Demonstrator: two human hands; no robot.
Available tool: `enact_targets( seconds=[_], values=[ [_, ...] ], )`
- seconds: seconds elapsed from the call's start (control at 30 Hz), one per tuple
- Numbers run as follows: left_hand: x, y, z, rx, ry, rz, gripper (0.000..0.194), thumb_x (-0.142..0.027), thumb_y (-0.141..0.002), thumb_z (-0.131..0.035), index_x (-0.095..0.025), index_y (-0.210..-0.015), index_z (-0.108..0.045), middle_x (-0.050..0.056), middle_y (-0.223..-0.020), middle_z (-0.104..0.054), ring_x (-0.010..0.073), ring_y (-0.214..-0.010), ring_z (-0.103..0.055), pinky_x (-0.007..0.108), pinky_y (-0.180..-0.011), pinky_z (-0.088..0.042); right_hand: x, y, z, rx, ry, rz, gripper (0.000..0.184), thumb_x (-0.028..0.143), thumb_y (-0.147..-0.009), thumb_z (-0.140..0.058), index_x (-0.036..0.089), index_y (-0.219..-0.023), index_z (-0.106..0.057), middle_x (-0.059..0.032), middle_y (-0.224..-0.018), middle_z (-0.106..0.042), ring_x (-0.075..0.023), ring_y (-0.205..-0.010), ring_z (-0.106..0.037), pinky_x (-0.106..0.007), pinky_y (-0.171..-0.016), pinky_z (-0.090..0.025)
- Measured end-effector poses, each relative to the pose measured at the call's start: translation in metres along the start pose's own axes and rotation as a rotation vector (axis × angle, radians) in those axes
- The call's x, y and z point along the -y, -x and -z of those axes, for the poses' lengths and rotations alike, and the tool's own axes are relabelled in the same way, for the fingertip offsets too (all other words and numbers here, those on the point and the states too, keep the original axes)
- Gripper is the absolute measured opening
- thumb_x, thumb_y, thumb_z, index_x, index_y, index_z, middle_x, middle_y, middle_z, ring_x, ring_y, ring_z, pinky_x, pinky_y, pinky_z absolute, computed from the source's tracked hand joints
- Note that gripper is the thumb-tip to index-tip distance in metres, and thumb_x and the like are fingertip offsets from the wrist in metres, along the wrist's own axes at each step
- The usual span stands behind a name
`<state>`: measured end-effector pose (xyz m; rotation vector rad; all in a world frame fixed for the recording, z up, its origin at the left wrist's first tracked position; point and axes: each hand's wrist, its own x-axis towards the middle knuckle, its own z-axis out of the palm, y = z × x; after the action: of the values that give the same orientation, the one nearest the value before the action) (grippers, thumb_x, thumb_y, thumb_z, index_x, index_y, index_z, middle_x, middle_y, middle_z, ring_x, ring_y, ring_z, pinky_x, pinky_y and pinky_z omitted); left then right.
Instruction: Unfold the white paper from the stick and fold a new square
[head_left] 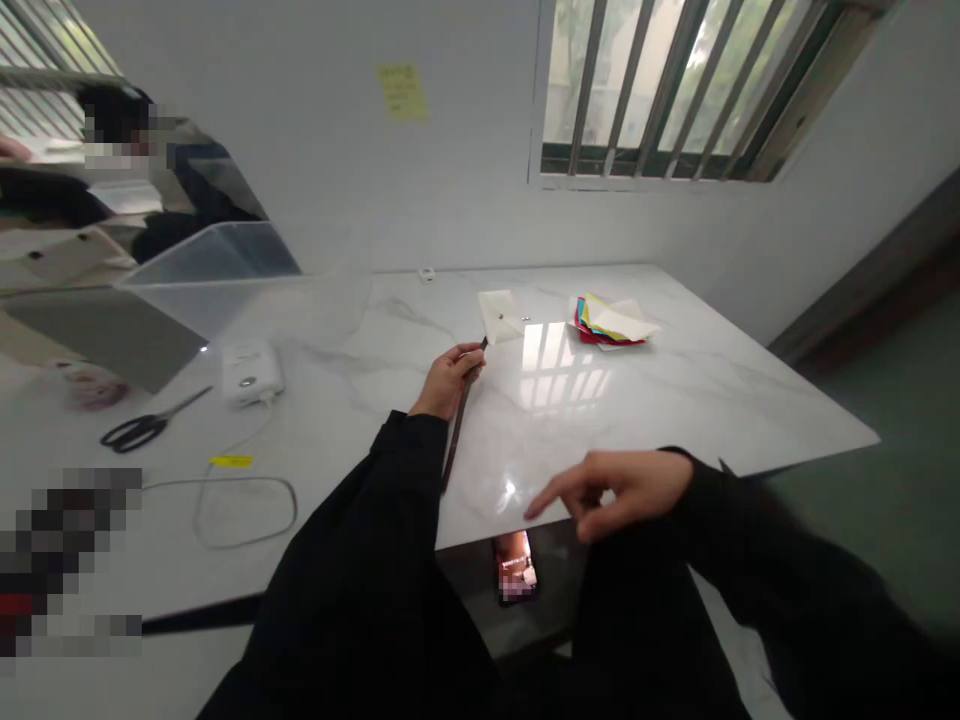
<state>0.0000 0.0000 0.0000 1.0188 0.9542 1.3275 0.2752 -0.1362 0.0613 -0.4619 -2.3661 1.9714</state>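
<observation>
Left hand: the left hand (pixel 448 382) sits above the table in a black sleeve (pixel 390 470), palm turned inward, its fingers curled closed around a strap.

Left grip: clamped; the fingers and thumb close together on the strap's upper part.

Strap: a dark brown strap (pixel 459 425), long, narrow and flat-looking, with a faint sheen. It runs in a nearly straight, slightly bowed line through the left hand. Its material cannot be told for certain at this size.

Strap position: the upper tip sticks out past the fingers, just beside the lower left corner of a cream square card (pixel 499 315). The lower end hangs down along the sleeve, above the near part of the table.

Right hand: the right hand (pixel 619 490) is slightly blurred, held over the table's near edge, and touches nothing that can be made out.

Right grip: apart; the fingers are loosely spread, with the index finger reaching left, and nothing is held.

Table: a white marble-patterned table (pixel 697 420), glossy, with window light reflected on it.

Near the card: a pile of coloured paper (pixel 611 322) in red, yellow, blue and cream.

Further left: black-handled scissors (pixel 142 425), a white plastic device (pixel 251 372) and a looped grey cable (pixel 244 510).

Below the table edge: a lit phone (pixel 516 567).
</observation>
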Motion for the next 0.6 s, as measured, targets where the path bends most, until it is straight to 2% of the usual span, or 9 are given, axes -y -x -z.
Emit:
enact_targets(
  seconds=[0.07, 0.13, 0.2, 0.27, 0.33, 0.4, 0.47, 0.6],
  values=[
    [0.000, 0.000, 0.000, -0.001, -0.002, -0.002, 0.049, -0.040, -0.060, -0.094, -0.016, -0.095, -0.071, 0.002, -0.077, -0.066, 0.0113, -0.065, -0.055, 0.026, -0.061, -0.041, 0.001, -0.003, 0.038, -0.242, -0.053, 0.056, 0.055, 0.038, -0.096, -0.072, 0.015, -0.145, -0.061, 0.0063, -0.070, -0.048, -0.0083, -0.059, -0.039, -0.022, -0.055, -0.034],
    [0.000, 0.000, 0.000, 0.002, -0.005, -0.007, 0.048, -0.040, -0.060, -0.094, -0.016, -0.096, -0.072, 0.002, -0.077, -0.066, 0.0114, -0.066, -0.055, 0.026, -0.061, -0.041, -0.013, -0.014, 0.074, -0.541, -0.160, 0.084, 0.055, 0.035, -0.095, -0.072, 0.014, -0.144, -0.061, 0.0083, -0.066, -0.040, -0.0089, -0.058, -0.034, -0.023, -0.054, -0.031],
    [0.000, 0.000, 0.000, 0.003, -0.002, -0.010, 0.049, -0.040, -0.060, -0.094, -0.015, -0.095, -0.071, 0.002, -0.076, -0.066, 0.0111, -0.065, -0.055, 0.025, -0.061, -0.041, -0.038, -0.030, 0.106, -0.827, -0.300, 0.083, 0.055, 0.028, -0.089, -0.074, 0.014, -0.140, -0.062, 0.0086, -0.066, -0.038, -0.0082, -0.057, -0.032, -0.022, -0.053, -0.030],
    [0.000, 0.000, -0.001, 0.001, 0.003, -0.006, 0.049, -0.039, -0.059, -0.094, -0.015, -0.095, -0.071, 0.001, -0.076, -0.066, 0.0106, -0.065, -0.054, 0.025, -0.062, -0.041, -0.063, -0.047, 0.133, -1.136, -0.400, 0.000, 0.049, 0.021, -0.081, -0.074, 0.012, -0.129, -0.065, 0.0082, -0.064, -0.040, -0.0076, -0.054, -0.033, -0.022, -0.049, -0.026],
    [0.000, 0.001, -0.001, -0.003, 0.008, 0.003, 0.050, -0.040, -0.058, -0.095, -0.015, -0.095, -0.071, 0.001, -0.076, -0.067, 0.0102, -0.065, -0.054, 0.024, -0.062, -0.041, -0.084, -0.061, 0.153, -1.368, -0.442, -0.029, 0.043, 0.017, -0.077, -0.072, 0.012, -0.120, -0.066, 0.0079, -0.062, -0.042, -0.0076, -0.052, -0.033, -0.021, -0.046, -0.024],
    [-0.001, 0.002, -0.001, -0.003, 0.006, 0.013, 0.051, -0.040, -0.058, -0.095, -0.015, -0.095, -0.071, 0.001, -0.076, -0.067, 0.0103, -0.066, -0.055, 0.024, -0.063, -0.041, -0.097, -0.071, 0.165, -1.485, -0.489, 0.002, 0.039, 0.014, -0.074, -0.068, 0.013, -0.113, -0.066, 0.0079, -0.062, -0.043, -0.0077, -0.051, -0.034, -0.021, -0.045, -0.024],
    [-0.002, 0.003, -0.001, -0.007, -0.001, 0.020, 0.051, -0.040, -0.057, -0.095, -0.015, -0.095, -0.071, 0.001, -0.076, -0.067, 0.0103, -0.066, -0.055, 0.024, -0.063, -0.041, -0.103, -0.076, 0.171, -1.526, -0.489, 0.000, 0.036, 0.014, -0.072, -0.064, 0.013, -0.108, -0.066, 0.0069, -0.062, -0.046, -0.0085, -0.052, -0.038, -0.020, -0.045, -0.026],
    [-0.003, 0.004, -0.001, -0.032, 0.009, 0.030, 0.053, -0.041, -0.055, -0.096, -0.015, -0.094, -0.071, 0.001, -0.075, -0.068, 0.0099, -0.064, -0.056, 0.024, -0.063, -0.041, -0.110, -0.081, 0.164, -1.659, -0.234, -0.012, 0.042, 0.022, -0.073, -0.061, 0.013, -0.114, -0.068, 0.0062, -0.062, -0.049, -0.0111, -0.052, -0.042, -0.023, -0.049, -0.034]
  ],
)
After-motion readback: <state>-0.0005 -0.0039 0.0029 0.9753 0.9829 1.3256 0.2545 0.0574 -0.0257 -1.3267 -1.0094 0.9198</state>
